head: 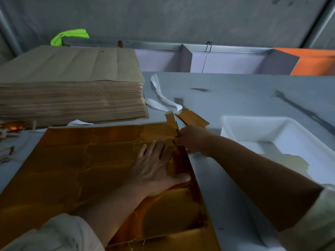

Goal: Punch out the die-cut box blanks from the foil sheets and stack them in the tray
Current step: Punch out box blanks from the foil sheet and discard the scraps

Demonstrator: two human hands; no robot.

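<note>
Table (244, 98): grey, and it carries all the things below.
Sheet (81, 169): one gold foil sheet that lies flat on the near left part of the table. Die-cut lines show on its face. Its right edge runs just beside the tray but stays apart from it.
Stack (72, 98): a thick pile of brown sheets behind the foil sheet, at the far left.
Tray (253, 122): white, on the table to the right of the sheet. There is a pale yellowish patch in its near part; what it is I cannot tell.
Right arm: it comes in from the lower right with a pale sleeve at the elbow. The bare forearm reaches up and left over the table, between the sheet and the tray.
Left arm: it comes in from the lower left with a pale sleeve. The forearm crosses over the sheet toward its right side.
Left hand (155, 165): palm down with straight, spread fingers, pressing flat on the sheet near its right edge.
Right hand (192, 140): the fingers are curled and pinch the sheet's right edge close to the far corner, just beside the left fingertips.
Scrap (194, 118): small gold pieces on the table just behind the right hand.
Strip (163, 98): white paper that lies curled between the stack and the scrap.
</note>
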